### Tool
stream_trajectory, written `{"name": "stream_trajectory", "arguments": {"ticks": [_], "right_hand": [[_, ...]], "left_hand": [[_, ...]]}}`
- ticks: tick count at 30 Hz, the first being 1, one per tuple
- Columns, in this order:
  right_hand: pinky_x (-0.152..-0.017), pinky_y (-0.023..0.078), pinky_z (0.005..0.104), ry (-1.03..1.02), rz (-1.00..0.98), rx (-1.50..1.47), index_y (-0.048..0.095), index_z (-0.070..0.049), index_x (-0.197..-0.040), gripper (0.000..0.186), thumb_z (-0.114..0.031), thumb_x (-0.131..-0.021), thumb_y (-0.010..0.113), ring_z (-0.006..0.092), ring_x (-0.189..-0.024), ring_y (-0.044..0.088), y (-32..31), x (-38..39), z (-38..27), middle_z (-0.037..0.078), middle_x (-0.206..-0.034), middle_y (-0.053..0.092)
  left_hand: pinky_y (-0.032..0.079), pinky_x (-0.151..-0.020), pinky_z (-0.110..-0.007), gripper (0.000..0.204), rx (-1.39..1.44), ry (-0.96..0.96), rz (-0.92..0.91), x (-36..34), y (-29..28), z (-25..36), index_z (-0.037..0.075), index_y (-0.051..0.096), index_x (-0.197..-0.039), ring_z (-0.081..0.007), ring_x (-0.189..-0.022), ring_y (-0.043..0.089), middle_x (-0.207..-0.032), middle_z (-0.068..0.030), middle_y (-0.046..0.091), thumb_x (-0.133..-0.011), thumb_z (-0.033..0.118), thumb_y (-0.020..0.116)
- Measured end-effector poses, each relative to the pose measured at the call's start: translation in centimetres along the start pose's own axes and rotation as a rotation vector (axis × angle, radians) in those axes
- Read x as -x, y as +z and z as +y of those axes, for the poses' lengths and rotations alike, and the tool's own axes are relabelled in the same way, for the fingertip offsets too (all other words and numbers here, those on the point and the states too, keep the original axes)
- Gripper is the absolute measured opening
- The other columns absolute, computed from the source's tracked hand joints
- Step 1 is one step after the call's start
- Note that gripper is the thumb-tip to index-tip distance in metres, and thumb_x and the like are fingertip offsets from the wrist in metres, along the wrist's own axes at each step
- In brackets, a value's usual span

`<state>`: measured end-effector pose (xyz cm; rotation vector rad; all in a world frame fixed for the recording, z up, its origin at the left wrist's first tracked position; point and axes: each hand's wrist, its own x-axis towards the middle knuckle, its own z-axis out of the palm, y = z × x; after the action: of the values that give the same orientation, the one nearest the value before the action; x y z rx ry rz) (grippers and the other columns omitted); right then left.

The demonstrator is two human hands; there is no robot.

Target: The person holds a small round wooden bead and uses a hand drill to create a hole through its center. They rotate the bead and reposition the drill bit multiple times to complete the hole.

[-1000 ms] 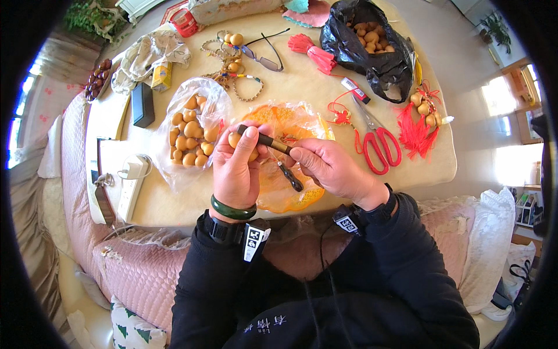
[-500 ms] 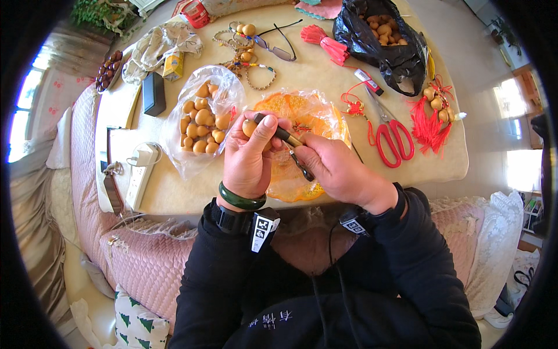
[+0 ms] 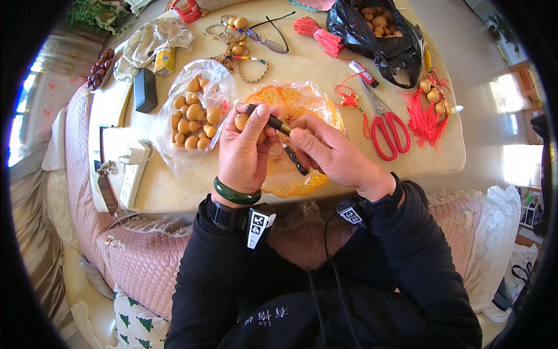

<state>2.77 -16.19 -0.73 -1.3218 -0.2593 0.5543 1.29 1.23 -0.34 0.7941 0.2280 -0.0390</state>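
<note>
Above the near part of the table, my left hand (image 3: 243,154) is closed around a small tan gourd (image 3: 241,121), thumb up. A dark pen-shaped tool with a brass-coloured end (image 3: 272,120) lies across the left fingers under the thumb. My right hand (image 3: 334,148) pinches this tool at its brass end. A glossy black piece (image 3: 295,161) hangs just below, between the hands; whether it joins the tool is hidden. Beneath both hands lies an orange patterned mat (image 3: 296,186) with clear plastic over it. Left of them, a clear plastic bag (image 3: 168,152) holds several tan gourds (image 3: 193,111).
Red-handled scissors (image 3: 390,136) lie to the right, near red tassels with gourds (image 3: 427,116). A black bag of gourds (image 3: 401,55) sits far right. Glasses (image 3: 273,43), beaded cords (image 3: 253,70), a black box (image 3: 145,91) and a white power strip (image 3: 133,180) surround the work area.
The whole view has shifted slightly, so table items appear higher and further left. My right fingers are more curled over the brass end. Both hands keep their holds.
</note>
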Motion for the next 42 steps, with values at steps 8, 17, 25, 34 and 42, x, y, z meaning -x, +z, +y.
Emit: {"name": "stream_trajectory", "arguments": {"ticks": [8, 17, 25, 34, 42], "right_hand": [[-0.066, 0.048, 0.0260, -0.047, -0.013, 0.059, 0.057, 0.000, -0.102, 0.021, -0.018, -0.096, 0.067, 0.0078, -0.076, 0.057, -0.4, 0.2, -0.2, 0.004, -0.083, 0.061], [-0.069, 0.047, 0.0228, -0.149, -0.004, 0.320, 0.058, -0.001, -0.107, 0.018, -0.017, -0.102, 0.058, 0.0068, -0.076, 0.055, -0.6, 0.5, -1.1, 0.001, -0.084, 0.061], [-0.064, 0.044, 0.0225, -0.110, 0.015, 0.322, 0.058, -0.001, -0.109, 0.027, -0.027, -0.103, 0.055, 0.0067, -0.070, 0.053, -0.5, 0.5, -1.3, -0.001, -0.074, 0.054], [-0.061, 0.043, 0.0226, -0.046, -0.050, 0.554, 0.058, -0.002, -0.114, 0.026, -0.025, -0.103, 0.057, 0.0050, -0.068, 0.049, -2.9, 0.9, -2.2, -0.002, -0.076, 0.053], [-0.073, 0.048, 0.0216, -0.073, 0.049, 0.190, 0.059, 0.002, -0.115, 0.025, -0.014, -0.097, 0.066, 0.0030, -0.085, 0.056, -2.4, 0.5, -1.9, -0.002, -0.098, 0.062]], "left_hand": [[0.052, -0.065, -0.020, 0.009, -0.039, 0.001, 0.020, 0.1, 0.1, -0.2, 0.014, 0.060, -0.099, -0.0058, -0.070, 0.061, -0.097, -0.0056, 0.070, -0.095, 0.012, 0.068], [0.051, -0.065, -0.021, 0.010, -0.013, 0.087, 0.048, 0.4, 0.5, -0.7, 0.012, 0.059, -0.099, -0.0065, -0.069, 0.061, -0.097, -0.0060, 0.070, -0.094, 0.011, 0.069], [0.051, -0.065, -0.022, 0.011, -0.012, 0.057, 0.037, 0.4, 0.5, -0.5, 0.012, 0.059, -0.099, -0.0064, -0.068, 0.060, -0.096, -0.0060, 0.070, -0.094, 0.011, 0.068], [0.053, -0.063, -0.022, 0.010, 0.066, 0.172, 0.156, -0.3, -0.2, 0.3, 0.015, 0.058, -0.097, -0.0072, -0.068, 0.061, -0.096, -0.0057, 0.070, -0.095, 0.012, 0.067], [0.053, -0.067, -0.022, 0.007, 0.024, -0.094, 0.024, 0.8, 0.9, -2.0, 0.013, 0.058, -0.100, -0.0078, -0.074, 0.063, -0.099, -0.0048, 0.069, -0.097, 0.014, 0.065]]}}
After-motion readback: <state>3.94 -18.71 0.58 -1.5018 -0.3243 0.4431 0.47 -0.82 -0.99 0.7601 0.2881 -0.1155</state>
